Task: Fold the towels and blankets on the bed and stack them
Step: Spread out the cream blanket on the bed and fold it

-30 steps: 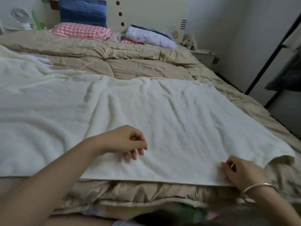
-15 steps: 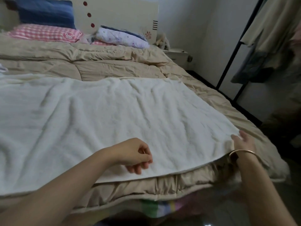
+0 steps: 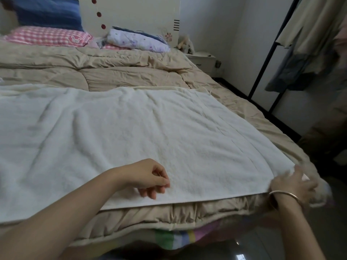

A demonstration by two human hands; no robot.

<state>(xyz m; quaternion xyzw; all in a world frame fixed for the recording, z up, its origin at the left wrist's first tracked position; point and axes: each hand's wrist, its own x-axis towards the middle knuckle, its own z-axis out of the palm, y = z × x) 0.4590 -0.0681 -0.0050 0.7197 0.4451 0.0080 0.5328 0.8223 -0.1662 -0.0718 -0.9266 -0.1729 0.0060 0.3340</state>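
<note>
A white towel [image 3: 150,132] is spread flat over the beige quilt [image 3: 131,76] of the bed, reaching from beyond the left hand [image 3: 148,177] across to the right hand [image 3: 293,184]. Far beyond both hands, a pink checked pillow [image 3: 47,36], a blue pillow [image 3: 47,14] and a floral pillow [image 3: 137,40] are piled against the headboard [image 3: 140,14].

The towel's near hem is laid just short of the quilt's edge, directly below the left hand. Under that edge a striped sheet [image 3: 174,239] is exposed. A broad stretch of bare towel lies between the hands, and bare quilt lies beyond the towel's far hem. Beyond the right hand, a clothes rack [image 3: 270,53] hung with garments [image 3: 309,44] is placed close to the bedside.

The left arm is stretched over the towel. The fingers are curled in, the thumb tip is set against the forefinger, and the lower fingertips are rested on the cloth near the hem; nothing is seen held. The right hand, with a bracelet [image 3: 285,194] on its wrist, is blurred; the towel's near corner appears to be gripped in its fingers.
</note>
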